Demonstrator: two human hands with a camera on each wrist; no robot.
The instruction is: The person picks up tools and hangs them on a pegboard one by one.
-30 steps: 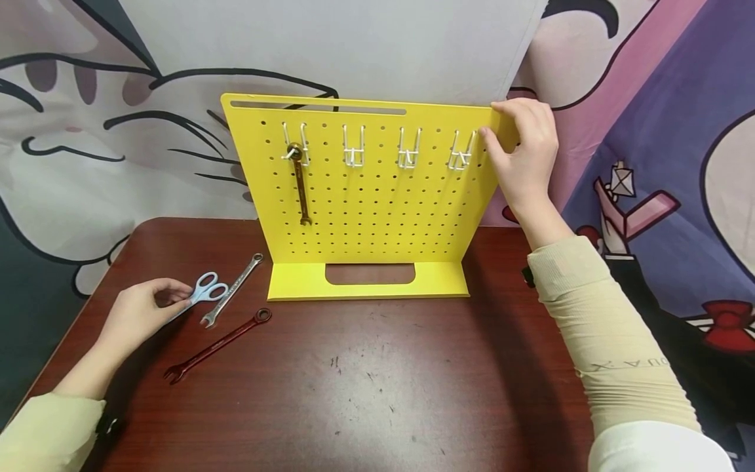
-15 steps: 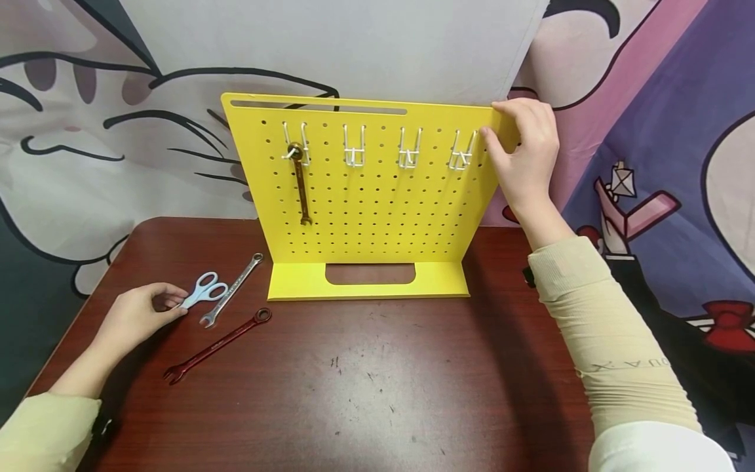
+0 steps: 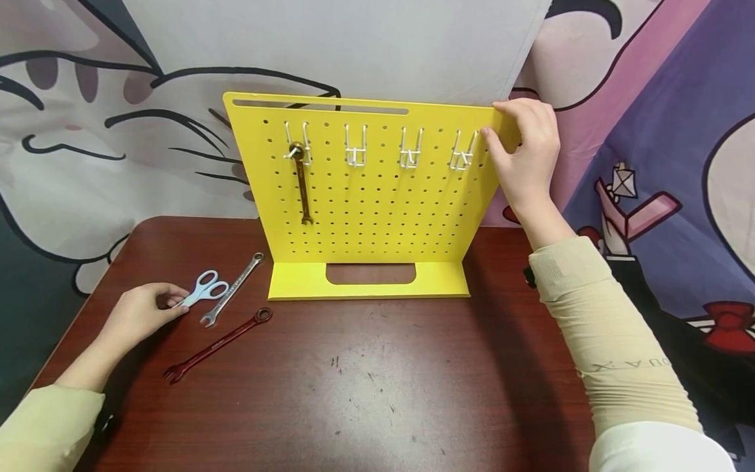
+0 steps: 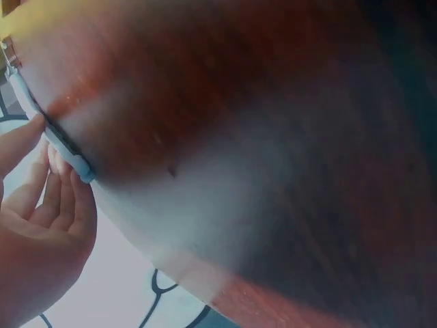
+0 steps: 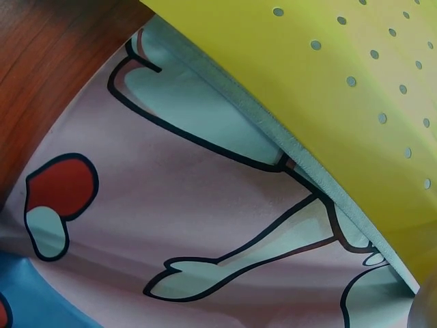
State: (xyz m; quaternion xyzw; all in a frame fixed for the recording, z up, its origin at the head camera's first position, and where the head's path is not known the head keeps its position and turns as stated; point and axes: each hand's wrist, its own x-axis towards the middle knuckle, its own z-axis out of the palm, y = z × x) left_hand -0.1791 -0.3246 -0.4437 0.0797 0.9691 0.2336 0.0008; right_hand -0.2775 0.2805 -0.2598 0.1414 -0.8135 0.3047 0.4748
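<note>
At the left of the table, my left hand [image 3: 138,311] pinches light blue-handled scissors [image 3: 209,289] near their blades, the finger loops pointing away. The blades are mostly hidden by the fingers. In the left wrist view the thumb and fingers hold the scissors [image 4: 65,145] edge-on. My right hand [image 3: 529,154] grips the upper right corner of a yellow pegboard [image 3: 377,203], thumb on the front face. Beside the scissors lies a silver combination wrench [image 3: 232,288], with a dark red combination wrench [image 3: 221,344] nearer. A bronze-toned wrench [image 3: 303,190] hangs from the leftmost hook.
Three more white wire hooks, such as the second hook [image 3: 355,156], hold nothing. The pegboard's yellow base [image 3: 295,282] sits on the dark wood table [image 3: 377,387]. Behind stand a white panel [image 3: 342,39] and a cartoon-printed backdrop [image 3: 643,131].
My left hand has slid slightly left along the scissors, away from the loops, which have barely shifted. The right hand keeps its grip on the pegboard corner.
</note>
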